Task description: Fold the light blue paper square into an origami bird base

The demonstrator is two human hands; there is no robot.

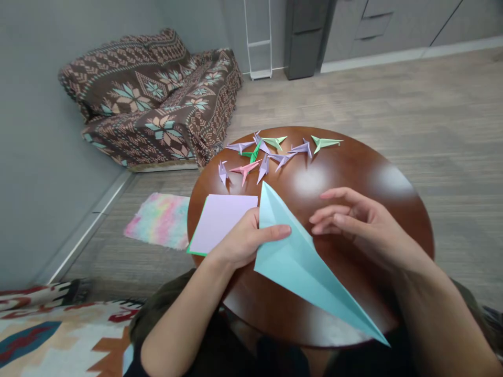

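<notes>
My left hand (pixel 251 235) grips a folded sheet of light blue paper (pixel 302 267) near its wide end, the thumb lying across the top face. The paper is a long kite shape that narrows to a point at the lower right, held above the table. Just right of the paper's upper edge hovers my right hand (pixel 353 220), fingers loosely curled and apart, holding nothing. A stack of lilac paper (pixel 226 217), with a green edge showing below, lies left of my left hand. Several folded paper birds (pixel 263 167) in lilac, green and pink rest toward the far side.
Everything sits on a round brown table (pixel 377 173) with a glossy top. Beyond it on the left stands a sofa (pixel 157 104) under a patterned cover. A fluffy pastel mat (pixel 157 220) lies on the floor left of the table. Grey cabinets (pixel 393 26) line the back.
</notes>
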